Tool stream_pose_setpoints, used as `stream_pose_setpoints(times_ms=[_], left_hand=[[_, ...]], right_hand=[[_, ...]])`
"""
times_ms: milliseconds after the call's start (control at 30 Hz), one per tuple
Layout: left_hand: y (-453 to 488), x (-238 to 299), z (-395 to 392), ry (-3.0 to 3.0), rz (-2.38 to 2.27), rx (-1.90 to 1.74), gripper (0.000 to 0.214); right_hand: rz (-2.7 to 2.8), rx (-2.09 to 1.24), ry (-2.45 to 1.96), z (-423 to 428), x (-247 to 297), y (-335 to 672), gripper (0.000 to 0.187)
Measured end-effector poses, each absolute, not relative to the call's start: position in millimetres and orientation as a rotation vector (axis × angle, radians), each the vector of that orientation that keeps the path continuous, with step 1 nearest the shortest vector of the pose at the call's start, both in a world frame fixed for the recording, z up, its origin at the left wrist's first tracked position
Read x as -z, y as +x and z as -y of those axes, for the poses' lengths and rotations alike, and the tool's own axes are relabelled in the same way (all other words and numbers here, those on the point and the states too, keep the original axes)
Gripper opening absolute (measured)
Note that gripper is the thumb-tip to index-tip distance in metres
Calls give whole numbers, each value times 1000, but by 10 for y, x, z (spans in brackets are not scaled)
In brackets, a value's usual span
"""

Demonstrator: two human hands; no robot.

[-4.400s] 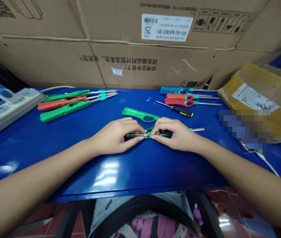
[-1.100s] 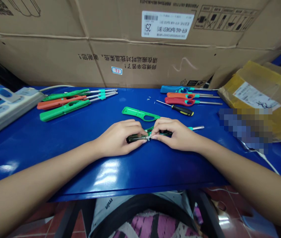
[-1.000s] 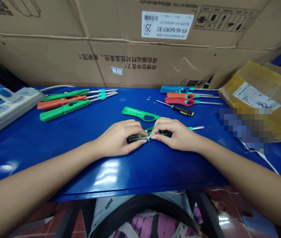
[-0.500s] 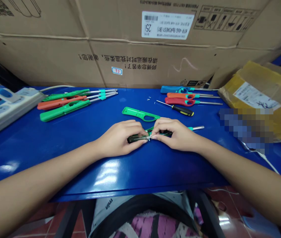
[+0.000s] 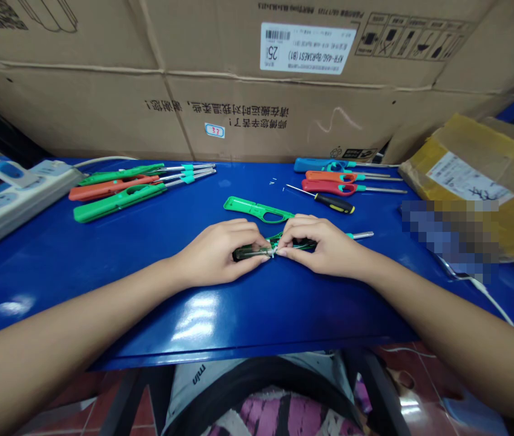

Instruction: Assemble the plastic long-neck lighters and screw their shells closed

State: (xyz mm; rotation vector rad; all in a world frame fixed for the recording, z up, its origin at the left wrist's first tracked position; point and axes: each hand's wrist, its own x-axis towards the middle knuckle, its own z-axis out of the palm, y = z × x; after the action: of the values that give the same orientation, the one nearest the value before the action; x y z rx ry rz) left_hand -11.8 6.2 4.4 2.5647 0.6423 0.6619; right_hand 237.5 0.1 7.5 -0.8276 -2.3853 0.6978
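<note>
My left hand (image 5: 220, 251) is closed around a dark, see-through lighter fuel tank (image 5: 252, 253), which lies roughly level above the blue tabletop. At the tank's right end, the thumb and fingers of my right hand (image 5: 318, 245) pinch a small pale piece (image 5: 273, 251), partly covered by the fingertips. Behind my right hand lies an opened green lighter body, mostly hidden; its metal barrel (image 5: 364, 235) sticks out to the right. Just beyond my fingers rests a loose green lighter shell half (image 5: 250, 208) with a trigger loop.
A black-and-yellow screwdriver (image 5: 336, 203) lies behind my right hand, near tiny white bits. Stick lighters sit at back left (image 5: 120, 203) and back right (image 5: 329, 186). A power strip (image 5: 16, 197) is at left; a yellow-taped parcel (image 5: 479, 175) and blurred-out device stand right. Cardboard (image 5: 238, 91) walls the back.
</note>
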Motion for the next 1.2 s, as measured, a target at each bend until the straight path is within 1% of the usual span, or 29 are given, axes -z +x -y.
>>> stream_pose_setpoints(times_ms=[100,267,800,1000,1200], left_hand=[[-136,-47,-76,2586,-642,-654,15],[-142,-48,-80,2590,-644,-645,16],[-135,-37,-81,2602,-629,-646,17],[-132,-54,-68,2654,-643,-712,18],[-141,-49,-69,2680,-637,-776,19]], right_hand=[[2405,-684,-828,-2,-81,2390,3],[2392,-672,-816,5,-76,2377,8],[2415,-651,-840,13,-71,2362,8],[2426,-649,-840,27,-102,2387,4],[2389,-660,-816,28,-83,2389,4]])
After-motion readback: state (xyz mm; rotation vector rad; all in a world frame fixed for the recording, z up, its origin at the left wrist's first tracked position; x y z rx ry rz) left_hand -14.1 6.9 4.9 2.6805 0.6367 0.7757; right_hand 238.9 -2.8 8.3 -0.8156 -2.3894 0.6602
